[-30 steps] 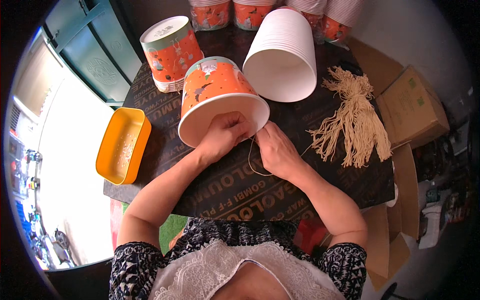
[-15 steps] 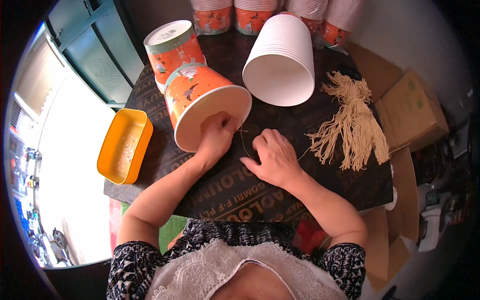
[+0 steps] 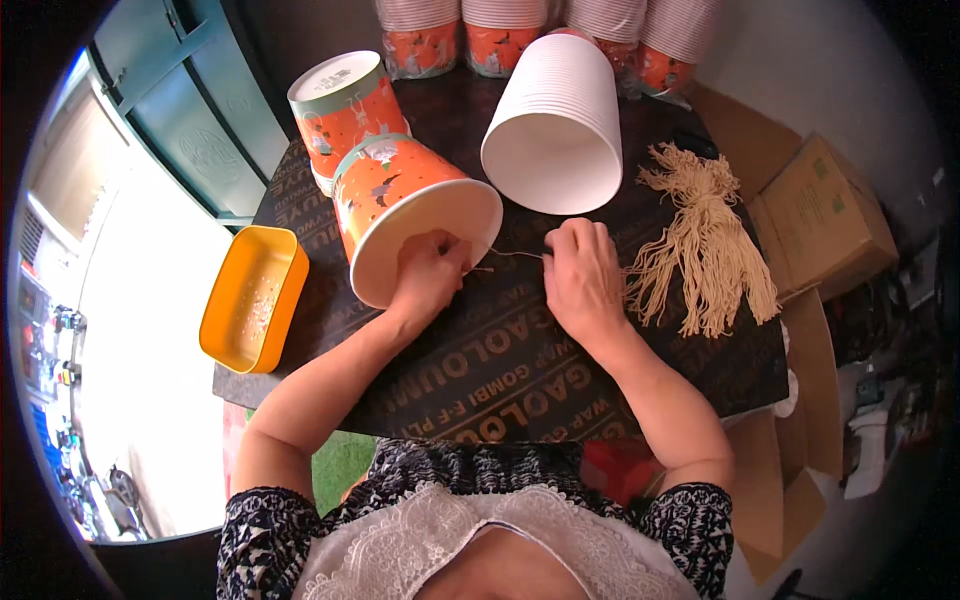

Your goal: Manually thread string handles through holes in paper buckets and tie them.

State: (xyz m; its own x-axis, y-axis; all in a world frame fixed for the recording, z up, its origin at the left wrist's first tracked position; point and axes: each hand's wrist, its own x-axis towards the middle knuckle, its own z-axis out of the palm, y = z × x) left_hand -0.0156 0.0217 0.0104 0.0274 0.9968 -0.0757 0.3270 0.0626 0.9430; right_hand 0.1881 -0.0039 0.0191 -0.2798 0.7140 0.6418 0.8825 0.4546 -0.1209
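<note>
An orange printed paper bucket (image 3: pixel 405 185) lies tilted on its side, its white mouth facing me. My left hand (image 3: pixel 430 278) reaches into that mouth and is closed at the inner right side of the rim; its fingertips are partly hidden. From the rim a thin beige string (image 3: pixel 518 253) runs to the right, nearly straight. My right hand (image 3: pixel 583 278) pinches the string's other end above the dark tabletop (image 3: pixel 480 350). A short string end sticks out beside my left fingers.
Behind the bucket stands an upside-down orange bucket (image 3: pixel 350 110). A stack of white-mouthed buckets (image 3: pixel 555 120) lies near the middle, with several wrapped stacks (image 3: pixel 420 40) behind. A bundle of beige strings (image 3: pixel 700 240) lies right, a yellow tub (image 3: pixel 255 300) left. Cardboard boxes (image 3: pixel 825 215) stand beyond the right edge.
My right hand has moved right and a little away from me, drawing the string from slack to nearly straight. My left hand stays at the bucket's rim.
</note>
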